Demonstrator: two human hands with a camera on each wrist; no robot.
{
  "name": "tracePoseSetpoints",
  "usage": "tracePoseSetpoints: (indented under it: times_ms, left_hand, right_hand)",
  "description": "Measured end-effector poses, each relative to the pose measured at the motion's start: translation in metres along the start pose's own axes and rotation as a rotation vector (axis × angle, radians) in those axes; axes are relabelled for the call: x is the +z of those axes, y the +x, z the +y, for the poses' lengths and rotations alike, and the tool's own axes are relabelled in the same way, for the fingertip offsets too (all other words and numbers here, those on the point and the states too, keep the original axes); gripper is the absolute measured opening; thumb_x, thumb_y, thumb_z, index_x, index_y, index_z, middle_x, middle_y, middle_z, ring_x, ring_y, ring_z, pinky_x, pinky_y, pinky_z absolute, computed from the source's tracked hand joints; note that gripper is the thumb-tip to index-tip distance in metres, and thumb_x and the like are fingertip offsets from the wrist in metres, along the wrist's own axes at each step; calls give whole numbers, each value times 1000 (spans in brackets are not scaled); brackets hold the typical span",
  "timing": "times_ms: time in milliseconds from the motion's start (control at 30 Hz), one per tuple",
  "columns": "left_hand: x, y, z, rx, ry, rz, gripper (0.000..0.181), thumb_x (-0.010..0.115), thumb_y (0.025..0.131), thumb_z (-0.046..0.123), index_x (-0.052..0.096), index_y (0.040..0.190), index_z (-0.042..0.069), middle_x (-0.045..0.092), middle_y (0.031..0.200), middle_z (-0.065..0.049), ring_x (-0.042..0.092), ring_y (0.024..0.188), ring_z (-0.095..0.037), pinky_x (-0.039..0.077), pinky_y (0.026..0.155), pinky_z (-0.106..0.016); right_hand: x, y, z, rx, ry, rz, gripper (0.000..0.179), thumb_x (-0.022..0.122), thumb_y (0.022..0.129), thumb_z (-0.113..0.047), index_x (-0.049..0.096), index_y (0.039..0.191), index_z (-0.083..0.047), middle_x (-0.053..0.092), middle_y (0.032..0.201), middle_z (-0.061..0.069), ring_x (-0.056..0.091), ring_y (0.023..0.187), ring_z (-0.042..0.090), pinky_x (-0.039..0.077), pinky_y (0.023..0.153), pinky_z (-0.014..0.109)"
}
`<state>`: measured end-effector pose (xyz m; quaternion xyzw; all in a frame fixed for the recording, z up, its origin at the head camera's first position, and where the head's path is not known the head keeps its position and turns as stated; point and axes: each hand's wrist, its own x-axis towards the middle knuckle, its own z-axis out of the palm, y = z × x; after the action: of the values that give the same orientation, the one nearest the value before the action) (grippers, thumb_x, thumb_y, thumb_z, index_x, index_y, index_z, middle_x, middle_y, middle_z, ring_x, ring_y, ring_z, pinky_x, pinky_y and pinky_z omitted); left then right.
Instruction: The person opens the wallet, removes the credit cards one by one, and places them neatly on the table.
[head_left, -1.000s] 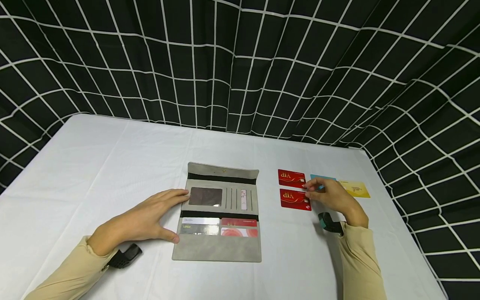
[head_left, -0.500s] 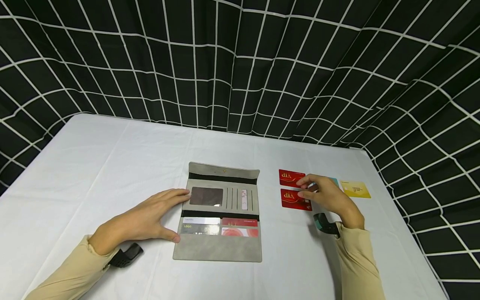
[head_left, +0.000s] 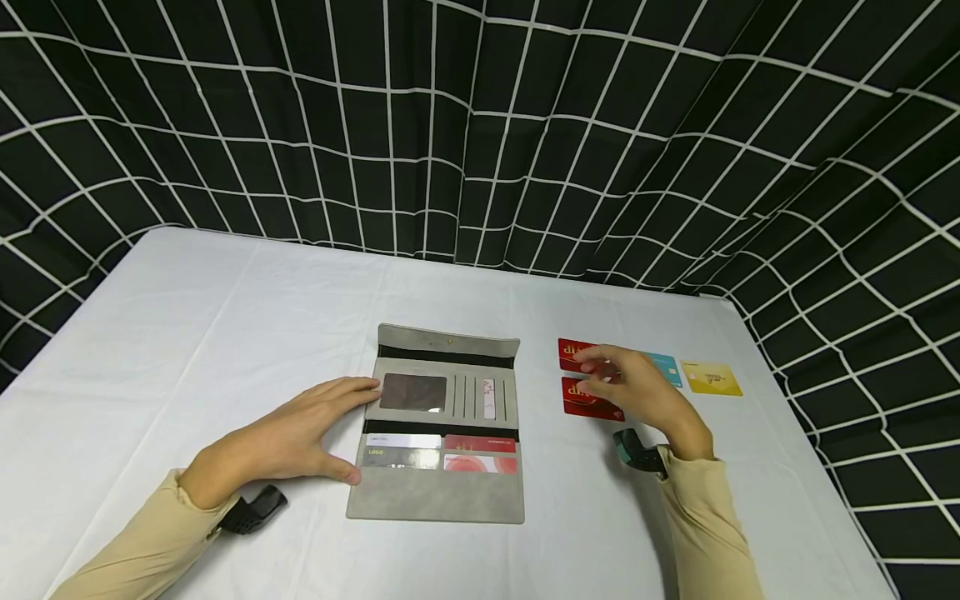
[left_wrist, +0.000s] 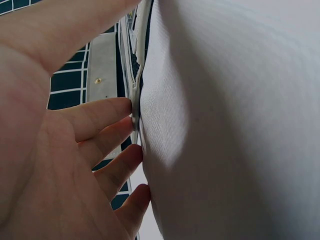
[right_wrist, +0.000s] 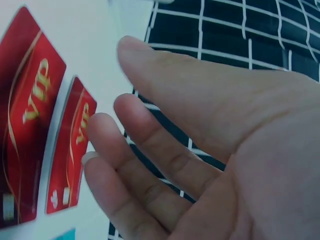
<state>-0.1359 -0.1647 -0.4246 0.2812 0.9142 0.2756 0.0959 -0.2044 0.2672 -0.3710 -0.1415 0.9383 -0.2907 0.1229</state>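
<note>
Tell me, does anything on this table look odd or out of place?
Nothing looks spilled or damaged. One mild oddity: right of the wallet, the near red card and the far red card show gold VIP lettering upside down in the head view.

Left hand (head_left: 288,435) spread, right hand (head_left: 645,392) with fingers (right_wrist: 135,170) loosely bent, thumb (right_wrist: 167,77) apart.
</note>
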Motion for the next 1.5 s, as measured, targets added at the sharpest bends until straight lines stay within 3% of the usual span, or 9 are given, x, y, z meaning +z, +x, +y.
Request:
tracePoseSetpoints:
  times_ms: [433, 733, 933, 1267, 1500]
  left_hand:
    - [0, 1, 0, -4, 1, 0, 100, 84, 68, 51, 45, 147, 5, 41, 156, -9, 37, 144, -37, 32, 115, -61]
    - [0, 0, 0, -1, -2, 0, 100, 84, 69, 51, 44, 148, 6, 40, 156, -9, 36, 144, -36, 31, 115, -61]
    - [0, 1, 0, 4, -4, 3, 100, 83, 69, 52, 43, 148, 6, 41, 156, -9, 36, 144, -36, 31, 115, -61]
    - [-1, 1, 0, 4, -6, 2, 101, 83, 69, 52, 43, 148, 5, 41, 155, -11, 36, 144, -37, 31, 115, -61]
    - [-1, 1, 0, 1, -7, 0, 101, 83, 69, 52, 43, 148, 6, 41, 156, -9, 36, 144, -36, 31, 115, -61]
  right_hand:
    - [17, 7, -15, -118, 12, 35, 40, 74, 88, -11, 63, 125, 1, 69, 114, 16, 66, 102, 29, 57, 90, 47]
    - [31, 11, -27, -153, 22, 74, 40, 76, 86, -13, 66, 123, -2, 68, 118, 14, 67, 103, 29, 58, 86, 42]
    - [42, 12, -35, -145, 25, 57, 41, 77, 86, -16, 66, 123, -5, 68, 119, 11, 64, 105, 27, 56, 83, 37]
    - [59, 13, -46, -239, 55, 0, 41, 78, 84, -14, 66, 123, -6, 67, 119, 8, 60, 107, 26, 56, 89, 43]
    - [70, 12, -51, -214, 36, -41, 40, 78, 85, -16, 67, 123, -9, 63, 125, 5, 55, 115, 22, 49, 104, 45]
